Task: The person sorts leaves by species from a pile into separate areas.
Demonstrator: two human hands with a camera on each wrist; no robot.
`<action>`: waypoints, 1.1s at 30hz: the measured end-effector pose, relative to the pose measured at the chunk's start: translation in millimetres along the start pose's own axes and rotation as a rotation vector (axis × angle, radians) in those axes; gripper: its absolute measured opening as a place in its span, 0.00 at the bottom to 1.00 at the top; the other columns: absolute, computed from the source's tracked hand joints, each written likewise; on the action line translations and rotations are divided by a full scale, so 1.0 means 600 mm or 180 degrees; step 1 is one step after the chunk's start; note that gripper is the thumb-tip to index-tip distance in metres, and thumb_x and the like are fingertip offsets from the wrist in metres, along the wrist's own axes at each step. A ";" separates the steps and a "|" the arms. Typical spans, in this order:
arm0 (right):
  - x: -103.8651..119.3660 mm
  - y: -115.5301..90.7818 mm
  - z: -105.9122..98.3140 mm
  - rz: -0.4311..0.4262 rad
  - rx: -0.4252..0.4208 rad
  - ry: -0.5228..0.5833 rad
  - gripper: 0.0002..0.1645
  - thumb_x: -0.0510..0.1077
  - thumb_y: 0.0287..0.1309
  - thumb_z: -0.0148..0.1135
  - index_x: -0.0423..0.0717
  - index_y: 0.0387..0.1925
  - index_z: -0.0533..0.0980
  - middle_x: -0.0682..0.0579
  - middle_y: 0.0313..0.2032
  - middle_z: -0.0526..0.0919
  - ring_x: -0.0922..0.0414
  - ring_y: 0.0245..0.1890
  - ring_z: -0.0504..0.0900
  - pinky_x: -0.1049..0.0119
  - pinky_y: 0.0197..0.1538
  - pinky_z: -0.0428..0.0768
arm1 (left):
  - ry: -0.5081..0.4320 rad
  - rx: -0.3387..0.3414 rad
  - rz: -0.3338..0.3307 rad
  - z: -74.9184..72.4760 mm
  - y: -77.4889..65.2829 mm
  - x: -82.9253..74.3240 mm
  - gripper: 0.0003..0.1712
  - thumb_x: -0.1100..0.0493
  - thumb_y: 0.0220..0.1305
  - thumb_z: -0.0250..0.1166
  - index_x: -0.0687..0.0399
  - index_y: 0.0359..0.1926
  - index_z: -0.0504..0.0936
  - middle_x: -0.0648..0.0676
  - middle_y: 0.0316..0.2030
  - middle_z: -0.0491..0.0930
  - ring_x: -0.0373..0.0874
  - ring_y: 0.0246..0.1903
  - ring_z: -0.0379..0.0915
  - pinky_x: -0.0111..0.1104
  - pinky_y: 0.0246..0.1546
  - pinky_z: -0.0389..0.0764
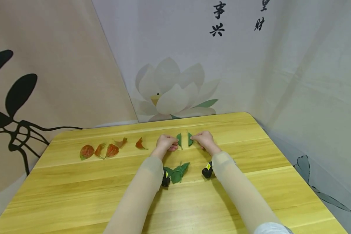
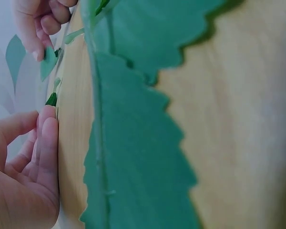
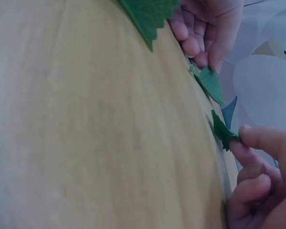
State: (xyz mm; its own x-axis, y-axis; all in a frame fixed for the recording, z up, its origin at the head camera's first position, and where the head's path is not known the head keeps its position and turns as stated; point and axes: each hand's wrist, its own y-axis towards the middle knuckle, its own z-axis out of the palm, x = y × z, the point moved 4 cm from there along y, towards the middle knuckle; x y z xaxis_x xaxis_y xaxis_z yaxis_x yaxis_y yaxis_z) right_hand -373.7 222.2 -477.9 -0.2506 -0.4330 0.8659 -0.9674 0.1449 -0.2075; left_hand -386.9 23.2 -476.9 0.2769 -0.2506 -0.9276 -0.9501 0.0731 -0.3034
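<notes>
Toward the back of the table, my left hand [image 1: 167, 142] pinches a green leaf half [image 1: 179, 138] by its outer edge. Facing it across a narrow gap, a second leaf half [image 1: 190, 139] is pinched between the thumb and forefinger of my right hand [image 1: 205, 140]. Both halves have their straight sides turned toward each other. In the right wrist view, the right-hand leaf half [image 3: 223, 130] tilts up at the fingertips, close over the wood. Nearer the body, between the forearms, lie green leaf pieces with toothed edges [image 1: 179, 172], partly overlapping in the left wrist view.
To the left on the wooden table [image 1: 84, 191] lies a row of red-orange leaf pieces, among them a rounded one [image 1: 86, 151] and a separate pointed one [image 1: 139, 144]. A printed cloth [image 1: 175, 48] hangs behind the back edge. Black wrist cameras sit under both wrists.
</notes>
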 end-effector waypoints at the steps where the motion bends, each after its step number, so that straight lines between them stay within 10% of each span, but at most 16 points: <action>1: 0.000 0.001 0.001 -0.0010 -0.0011 -0.0027 0.14 0.49 0.57 0.68 0.41 0.32 0.84 0.57 0.09 0.63 0.61 0.07 0.60 0.68 0.14 0.64 | -0.0002 0.0006 0.0005 0.000 0.000 0.000 0.11 0.63 0.62 0.67 0.67 0.42 0.82 0.58 0.29 0.83 0.42 0.20 0.80 0.30 0.21 0.81; 17: 0.004 0.007 0.006 -0.0103 -0.0104 -0.0373 0.14 0.51 0.54 0.69 0.42 0.31 0.84 0.56 0.08 0.65 0.62 0.06 0.61 0.68 0.13 0.66 | -0.0012 -0.0047 -0.0024 0.000 0.004 0.001 0.10 0.64 0.62 0.67 0.67 0.42 0.82 0.58 0.29 0.83 0.42 0.20 0.80 0.29 0.21 0.80; 33: -0.008 -0.002 -0.003 -0.0131 -0.0204 0.0130 0.19 0.52 0.58 0.67 0.38 0.27 0.81 0.53 0.14 0.71 0.61 0.08 0.66 0.68 0.15 0.73 | -0.0051 0.0266 0.0083 -0.007 -0.014 -0.005 0.12 0.63 0.61 0.68 0.69 0.43 0.81 0.60 0.31 0.83 0.44 0.24 0.81 0.32 0.27 0.82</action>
State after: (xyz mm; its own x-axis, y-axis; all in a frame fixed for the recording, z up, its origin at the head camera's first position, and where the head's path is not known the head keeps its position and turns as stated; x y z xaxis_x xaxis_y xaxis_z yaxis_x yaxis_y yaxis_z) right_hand -371.5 225.8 -480.8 -0.2077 -0.4032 0.8912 -0.9723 0.1849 -0.1429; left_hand -380.3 19.0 -470.8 0.2553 -0.2320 -0.9386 -0.9418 0.1598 -0.2956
